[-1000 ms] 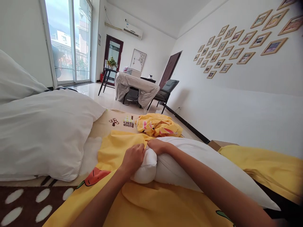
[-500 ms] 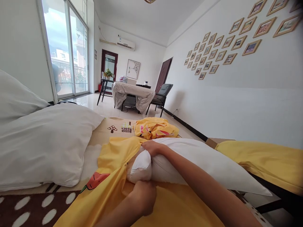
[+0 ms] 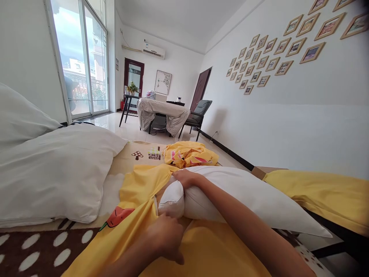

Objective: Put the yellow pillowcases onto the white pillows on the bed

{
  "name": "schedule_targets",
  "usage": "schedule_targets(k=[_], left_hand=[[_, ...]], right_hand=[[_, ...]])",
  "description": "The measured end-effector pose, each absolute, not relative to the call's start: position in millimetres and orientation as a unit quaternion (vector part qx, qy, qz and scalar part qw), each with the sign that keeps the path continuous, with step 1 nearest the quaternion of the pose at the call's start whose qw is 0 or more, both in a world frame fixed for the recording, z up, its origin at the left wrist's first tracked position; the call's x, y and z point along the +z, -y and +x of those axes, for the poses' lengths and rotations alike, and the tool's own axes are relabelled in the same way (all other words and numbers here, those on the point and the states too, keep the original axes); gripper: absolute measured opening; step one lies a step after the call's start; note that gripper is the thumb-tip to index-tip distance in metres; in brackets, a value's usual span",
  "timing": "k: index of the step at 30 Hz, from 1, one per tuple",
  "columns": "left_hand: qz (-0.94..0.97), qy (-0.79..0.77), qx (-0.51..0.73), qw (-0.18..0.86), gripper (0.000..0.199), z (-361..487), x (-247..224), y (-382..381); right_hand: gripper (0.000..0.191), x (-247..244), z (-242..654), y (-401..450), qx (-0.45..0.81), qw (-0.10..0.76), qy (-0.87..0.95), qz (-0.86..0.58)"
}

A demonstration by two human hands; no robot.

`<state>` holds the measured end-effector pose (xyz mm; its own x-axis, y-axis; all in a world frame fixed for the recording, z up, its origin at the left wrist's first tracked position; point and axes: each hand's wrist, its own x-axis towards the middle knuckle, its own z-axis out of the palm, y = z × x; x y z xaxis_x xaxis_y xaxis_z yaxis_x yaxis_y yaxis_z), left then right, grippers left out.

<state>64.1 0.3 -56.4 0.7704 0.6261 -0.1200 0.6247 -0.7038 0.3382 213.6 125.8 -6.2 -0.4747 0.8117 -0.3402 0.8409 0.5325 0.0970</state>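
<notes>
A white pillow point(image 3: 236, 192) lies across the front of the bed, its near corner bunched into the mouth of a yellow pillowcase point(image 3: 135, 227) with a red carrot print. My right hand point(image 3: 186, 179) is closed over the pillow behind that corner, its fingertips by the upper edge of the opening. Below the corner, my left hand point(image 3: 167, 234) is over the lower side of the opening, thumb apart from the fingers. Part of a zipper point(image 3: 155, 204) shows along the opening's edge. The left fingertips are partly hidden.
More white pillows point(image 3: 57, 169) are piled at the left. A crumpled yellow cloth point(image 3: 190, 154) lies beyond the pillow on the patterned blanket point(image 3: 123, 154). At the right is a yellow pillow point(image 3: 323, 196). A covered table point(image 3: 164, 109) and a chair point(image 3: 198, 115) stand farther back.
My left hand has loosened from a closed grip below the pillow corner; its thumb now points away. My right hand stays on the pillow. The view has shifted slightly.
</notes>
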Motion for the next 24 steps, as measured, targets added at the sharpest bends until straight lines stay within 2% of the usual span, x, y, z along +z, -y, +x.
schedule_targets(k=[2,6,10,15,19,24], left_hand=[[0.941,-0.313,-0.033,0.125,0.025,49.0,-34.1,4.2],[0.952,-0.282,0.032,0.114,0.015,35.7,-9.0,13.2],[0.946,-0.29,0.107,0.095,0.02,51.6,-13.9,13.0],[0.918,-0.324,0.216,0.066,0.017,61.7,-22.9,-5.0],[0.929,-0.297,0.188,0.113,0.015,49.4,-19.0,-16.0],[0.946,-0.263,0.109,0.152,0.009,41.7,-14.4,-15.5]], right_hand=[[0.053,-6.7,213.1,-124.8,-0.039,0.171,-0.858,0.484],[0.057,-12.3,210.5,-118.3,-0.02,0.164,-0.855,0.491],[0.049,-21.3,206.9,-105.5,0.02,0.152,-0.847,0.51],[0.056,-20.8,202.9,-82.1,0.061,0.131,-0.841,0.522],[0.075,-12.8,203.6,-44.5,0.058,0.131,-0.872,0.469],[0.072,-10.3,229.9,15.7,0.089,0.058,-0.879,0.464]])
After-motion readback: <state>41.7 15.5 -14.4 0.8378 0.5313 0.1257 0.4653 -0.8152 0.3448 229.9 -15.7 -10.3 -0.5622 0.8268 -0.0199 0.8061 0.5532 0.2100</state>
